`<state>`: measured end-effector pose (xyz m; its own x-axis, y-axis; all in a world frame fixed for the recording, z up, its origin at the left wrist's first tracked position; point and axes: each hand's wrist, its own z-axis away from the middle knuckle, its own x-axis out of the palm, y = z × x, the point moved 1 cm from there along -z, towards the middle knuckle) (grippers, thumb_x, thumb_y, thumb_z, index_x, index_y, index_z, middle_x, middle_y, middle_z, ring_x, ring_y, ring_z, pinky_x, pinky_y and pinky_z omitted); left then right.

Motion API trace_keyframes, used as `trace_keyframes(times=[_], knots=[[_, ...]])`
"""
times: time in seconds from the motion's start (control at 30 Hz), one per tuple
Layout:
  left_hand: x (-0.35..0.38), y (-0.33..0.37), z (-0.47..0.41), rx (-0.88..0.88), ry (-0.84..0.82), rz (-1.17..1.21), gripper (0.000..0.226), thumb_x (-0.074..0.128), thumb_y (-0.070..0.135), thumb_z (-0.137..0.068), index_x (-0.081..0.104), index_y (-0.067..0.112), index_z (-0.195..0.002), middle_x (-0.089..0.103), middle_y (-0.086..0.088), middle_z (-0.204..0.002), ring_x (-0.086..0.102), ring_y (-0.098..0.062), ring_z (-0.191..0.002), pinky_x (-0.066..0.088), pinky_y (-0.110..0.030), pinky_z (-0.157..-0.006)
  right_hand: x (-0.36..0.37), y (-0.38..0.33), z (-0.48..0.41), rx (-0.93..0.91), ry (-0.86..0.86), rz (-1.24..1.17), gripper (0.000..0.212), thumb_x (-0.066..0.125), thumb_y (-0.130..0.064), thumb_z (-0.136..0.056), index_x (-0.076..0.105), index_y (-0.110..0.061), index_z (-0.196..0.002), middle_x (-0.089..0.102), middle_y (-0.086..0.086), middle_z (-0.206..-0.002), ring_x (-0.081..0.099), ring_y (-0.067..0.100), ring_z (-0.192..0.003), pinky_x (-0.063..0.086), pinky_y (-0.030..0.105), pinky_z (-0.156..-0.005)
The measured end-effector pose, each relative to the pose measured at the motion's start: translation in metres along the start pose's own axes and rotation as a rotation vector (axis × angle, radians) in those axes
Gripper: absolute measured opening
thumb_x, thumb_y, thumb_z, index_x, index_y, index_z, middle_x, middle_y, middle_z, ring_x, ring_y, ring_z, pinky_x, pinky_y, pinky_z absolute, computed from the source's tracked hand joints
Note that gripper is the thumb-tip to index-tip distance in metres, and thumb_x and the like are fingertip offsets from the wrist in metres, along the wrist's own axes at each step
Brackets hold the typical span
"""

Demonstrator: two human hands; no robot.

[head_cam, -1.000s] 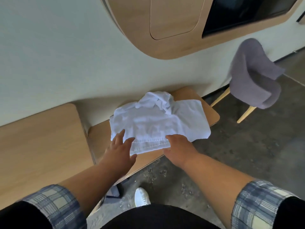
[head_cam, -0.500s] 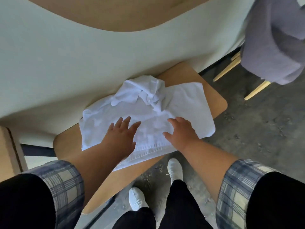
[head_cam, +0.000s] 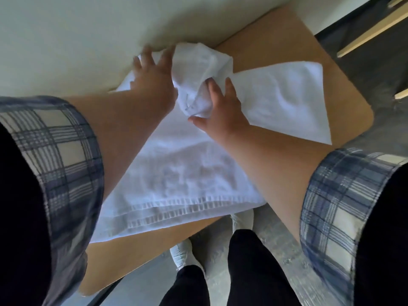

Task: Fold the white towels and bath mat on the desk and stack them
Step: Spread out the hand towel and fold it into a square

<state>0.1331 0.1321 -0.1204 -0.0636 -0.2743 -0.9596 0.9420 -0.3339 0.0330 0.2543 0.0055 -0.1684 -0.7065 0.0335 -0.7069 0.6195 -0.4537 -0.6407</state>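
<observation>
A flat white cloth with a woven band [head_cam: 176, 180] covers the near part of the wooden desk [head_cam: 276, 40]. A second flat white towel [head_cam: 287, 102] lies to its right. A crumpled white towel [head_cam: 198, 67] is bunched on top of them near the wall. My left hand [head_cam: 152, 78] reaches to the crumpled towel's left side, fingers spread and touching cloth by the wall. My right hand [head_cam: 220, 107] grips the bunch from the right, with cloth bulging between thumb and fingers. My forearms hide parts of the flat cloth.
A pale wall [head_cam: 66, 40] rises directly behind the desk. Light wooden chair legs [head_cam: 364, 34] stand on the dark floor at the top right. My white shoes [head_cam: 183, 252] show under the desk's near edge.
Both hands moved from the flat cloth's near part to the crumpled towel at the back. My right hand now grips it. The view dropped closer to the desk.
</observation>
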Motion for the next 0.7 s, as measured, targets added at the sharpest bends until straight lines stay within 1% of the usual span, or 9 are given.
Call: trace_keyframes(times=[0.07,0.13,0.2,0.3,0.33,0.4,0.53,0.6,0.7], knots=[[0.005,-0.008,-0.022,-0.023,-0.061,-0.048,0.069,0.067,0.03,-0.091,0.032,0.035,-0.151,0.031,-0.016,-0.155,0.036,-0.043,-0.138,0.039,-0.052,-0.108,0.004,-0.001,-0.011,-0.039,-0.022,-0.021,0.095,0.079,-0.05,-0.077,0.03,-0.028,-0.155,0.027,0.019,-0.157,0.032,0.035,-0.143,0.031,0.039,-0.116],[0.008,-0.01,-0.028,0.046,-0.089,-0.003,0.039,0.059,0.019,-0.094,0.054,0.02,-0.133,0.058,-0.018,-0.132,0.055,-0.041,-0.12,0.045,-0.04,-0.094,0.004,-0.006,-0.019,-0.129,0.007,0.017,0.063,0.075,-0.037,-0.082,0.053,-0.024,-0.14,0.057,0.01,-0.133,0.052,0.029,-0.126,0.043,0.036,-0.102],[0.007,-0.009,-0.014,0.079,-0.062,0.158,0.026,0.055,0.013,-0.093,0.062,0.016,-0.118,0.066,-0.016,-0.114,0.061,-0.036,-0.107,0.044,-0.034,-0.084,0.002,-0.015,-0.017,-0.189,0.087,0.008,0.026,0.067,-0.02,-0.085,0.069,-0.017,-0.111,0.07,0.006,-0.106,0.064,0.028,-0.104,0.047,0.033,-0.085],[-0.006,-0.007,0.031,0.074,-0.039,0.364,0.024,0.058,0.022,-0.091,0.061,0.024,-0.115,0.065,-0.009,-0.108,0.059,-0.029,-0.096,0.04,-0.033,-0.078,-0.005,-0.036,0.005,-0.189,0.176,-0.209,0.005,0.065,-0.007,-0.081,0.067,-0.009,-0.086,0.07,0.009,-0.086,0.065,0.03,-0.085,0.043,0.03,-0.071],[-0.013,-0.006,0.049,0.058,-0.032,0.432,0.025,0.057,0.023,-0.091,0.059,0.026,-0.115,0.064,-0.006,-0.107,0.058,-0.026,-0.092,0.039,-0.031,-0.075,-0.012,-0.044,0.017,-0.185,0.191,-0.293,0.003,0.066,-0.007,-0.081,0.064,-0.009,-0.081,0.068,0.006,-0.08,0.064,0.027,-0.08,0.043,0.029,-0.068],[-0.034,-0.005,0.087,0.04,0.0,0.541,0.027,0.055,0.018,-0.088,0.056,0.03,-0.113,0.062,-0.004,-0.107,0.057,-0.02,-0.087,0.038,-0.028,-0.07,-0.03,-0.063,0.043,-0.195,0.207,-0.396,0.016,0.066,-0.006,-0.08,0.056,-0.015,-0.072,0.059,-0.006,-0.068,0.059,0.017,-0.07,0.041,0.026,-0.063],[-0.097,0.005,0.163,-0.065,0.008,0.753,0.032,0.053,0.016,-0.084,0.052,0.041,-0.105,0.06,-0.001,-0.114,0.054,0.003,-0.085,0.037,-0.006,-0.068,-0.078,-0.105,0.101,-0.237,0.139,-0.495,0.025,0.065,-0.007,-0.082,0.051,-0.024,-0.07,0.049,-0.016,-0.062,0.048,0.001,-0.067,0.036,0.015,-0.064],[-0.13,0.011,0.194,-0.152,-0.002,0.864,0.034,0.051,0.02,-0.081,0.052,0.047,-0.102,0.062,-0.001,-0.114,0.059,-0.002,-0.088,0.047,-0.015,-0.075,-0.104,-0.126,0.128,-0.262,0.096,-0.528,0.028,0.066,-0.011,-0.083,0.05,-0.03,-0.069,0.053,-0.017,-0.063,0.051,0.0,-0.066,0.036,0.013,-0.063],[-0.18,0.018,0.235,-0.31,0.043,1.073,0.034,0.053,0.024,-0.083,0.056,0.057,-0.089,0.069,0.0,-0.102,0.068,-0.024,-0.093,0.059,-0.047,-0.083,-0.139,-0.16,0.159,-0.307,-0.012,-0.492,0.032,0.063,-0.02,-0.083,0.047,-0.043,-0.07,0.053,-0.023,-0.071,0.05,-0.001,-0.07,0.037,0.01,-0.06]])
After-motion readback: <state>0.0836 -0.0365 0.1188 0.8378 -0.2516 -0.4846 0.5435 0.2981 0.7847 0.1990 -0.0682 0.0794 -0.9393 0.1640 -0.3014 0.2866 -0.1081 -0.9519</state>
